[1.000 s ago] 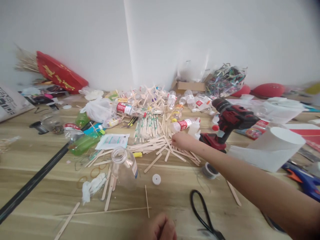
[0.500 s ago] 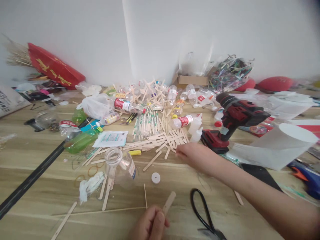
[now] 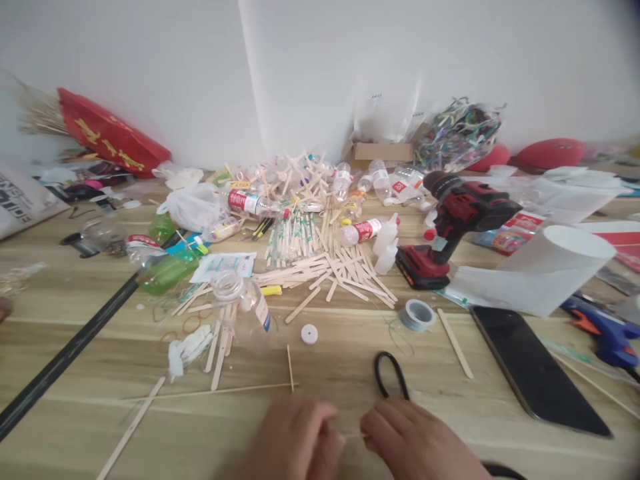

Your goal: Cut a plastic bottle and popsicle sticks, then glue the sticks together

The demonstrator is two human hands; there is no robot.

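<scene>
My left hand [image 3: 300,440] is closed and blurred at the bottom centre, fingertips toward the right. Close beside it, my right hand [image 3: 415,443] has its fingers bent together. Between the fingertips shows a thin pale sliver [image 3: 355,435], apparently a wooden craft stick seen on edge; the fingers hide most of it. Just beyond my right hand lies a black looped handle [image 3: 401,380], partly covered. A thin wooden skewer [image 3: 215,391] with a short stick across its end lies left of my hands. Further off are a white disc [image 3: 309,334] and a pile of craft sticks [image 3: 345,273].
A red cordless drill [image 3: 465,220] stands at right, behind a tape roll [image 3: 419,315] and a black phone [image 3: 540,373]. A clear jar [image 3: 245,317] and a long black bar [image 3: 75,350] are at left. Bottles crowd the back. Part of another person's hand [image 3: 4,308] shows far left.
My right hand has drawn back from the stick pile to beside my left hand, uncovering the tape roll. The craft stick in my left hand is now mostly hidden.
</scene>
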